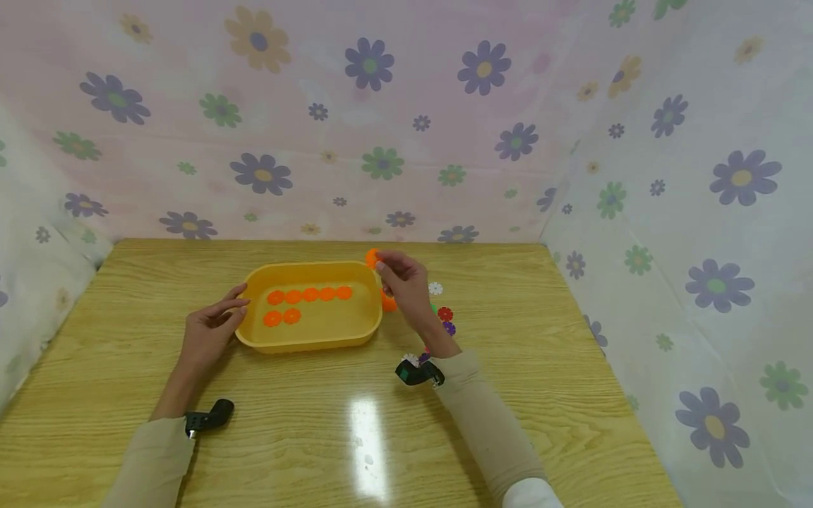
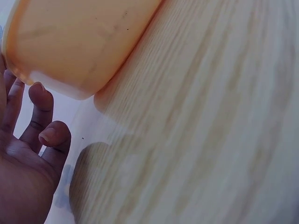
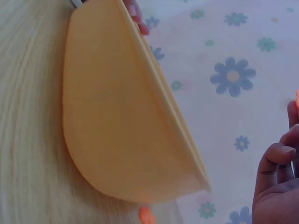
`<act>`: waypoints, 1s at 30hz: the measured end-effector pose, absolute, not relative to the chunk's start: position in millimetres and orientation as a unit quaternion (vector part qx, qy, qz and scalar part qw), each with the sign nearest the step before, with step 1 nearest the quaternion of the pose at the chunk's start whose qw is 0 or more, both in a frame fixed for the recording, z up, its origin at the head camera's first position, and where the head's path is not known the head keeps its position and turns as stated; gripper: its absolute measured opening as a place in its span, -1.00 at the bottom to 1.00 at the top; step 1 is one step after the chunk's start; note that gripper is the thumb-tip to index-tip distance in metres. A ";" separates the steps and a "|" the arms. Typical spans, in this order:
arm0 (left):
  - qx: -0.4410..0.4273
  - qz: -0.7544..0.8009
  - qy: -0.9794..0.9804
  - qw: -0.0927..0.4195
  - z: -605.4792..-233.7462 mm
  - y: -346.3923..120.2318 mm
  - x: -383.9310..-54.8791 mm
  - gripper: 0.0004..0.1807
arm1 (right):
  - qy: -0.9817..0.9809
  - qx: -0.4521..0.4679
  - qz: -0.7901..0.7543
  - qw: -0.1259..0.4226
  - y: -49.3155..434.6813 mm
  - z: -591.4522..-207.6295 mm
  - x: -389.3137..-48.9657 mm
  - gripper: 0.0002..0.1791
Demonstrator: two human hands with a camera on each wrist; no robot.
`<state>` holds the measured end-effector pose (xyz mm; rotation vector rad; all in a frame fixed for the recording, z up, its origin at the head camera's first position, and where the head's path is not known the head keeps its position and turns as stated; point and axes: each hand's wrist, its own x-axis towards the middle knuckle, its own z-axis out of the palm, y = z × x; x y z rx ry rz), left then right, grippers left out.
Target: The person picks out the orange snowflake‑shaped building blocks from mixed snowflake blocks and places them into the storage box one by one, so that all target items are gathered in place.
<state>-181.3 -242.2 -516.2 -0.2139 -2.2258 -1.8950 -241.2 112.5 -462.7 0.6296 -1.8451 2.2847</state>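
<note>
A yellow plastic basin (image 1: 305,348) stands on the wooden table; several orange notched discs (image 1: 310,295) lie flat inside in a row of several, with two more in a row nearer the front. Beside its left end, my left hand (image 1: 212,328) has its fingertips at the rim, thumb and fingers loosely bent; the left wrist view shows this hand (image 2: 28,172) near the basin wall (image 2: 74,42). My right hand (image 1: 406,286) pinches another orange disc (image 1: 372,258) above the basin's back right corner. In the right wrist view that disc (image 3: 297,100) shows only at the edge.
More orange pieces (image 1: 389,302) lie right of the basin, partly behind my right hand. Around my right forearm are loose white (image 1: 435,288), red (image 1: 445,314) and purple discs (image 1: 449,329), some partly covered. A flower-patterned cloth (image 1: 381,141) hangs behind the table and along its sides.
</note>
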 end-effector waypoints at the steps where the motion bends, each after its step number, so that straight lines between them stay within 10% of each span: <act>1: -0.073 -0.639 -0.758 0.106 -516.4 -242.2 -181.5 -0.65 | -0.612 0.210 0.759 0.073 109.7 -462.5 -239.3 -0.70; 30: -0.088 -0.672 -0.729 0.098 -520.8 -244.3 -183.4 -0.69 | -0.700 0.262 0.665 -0.015 48.2 -475.1 -209.3 -0.81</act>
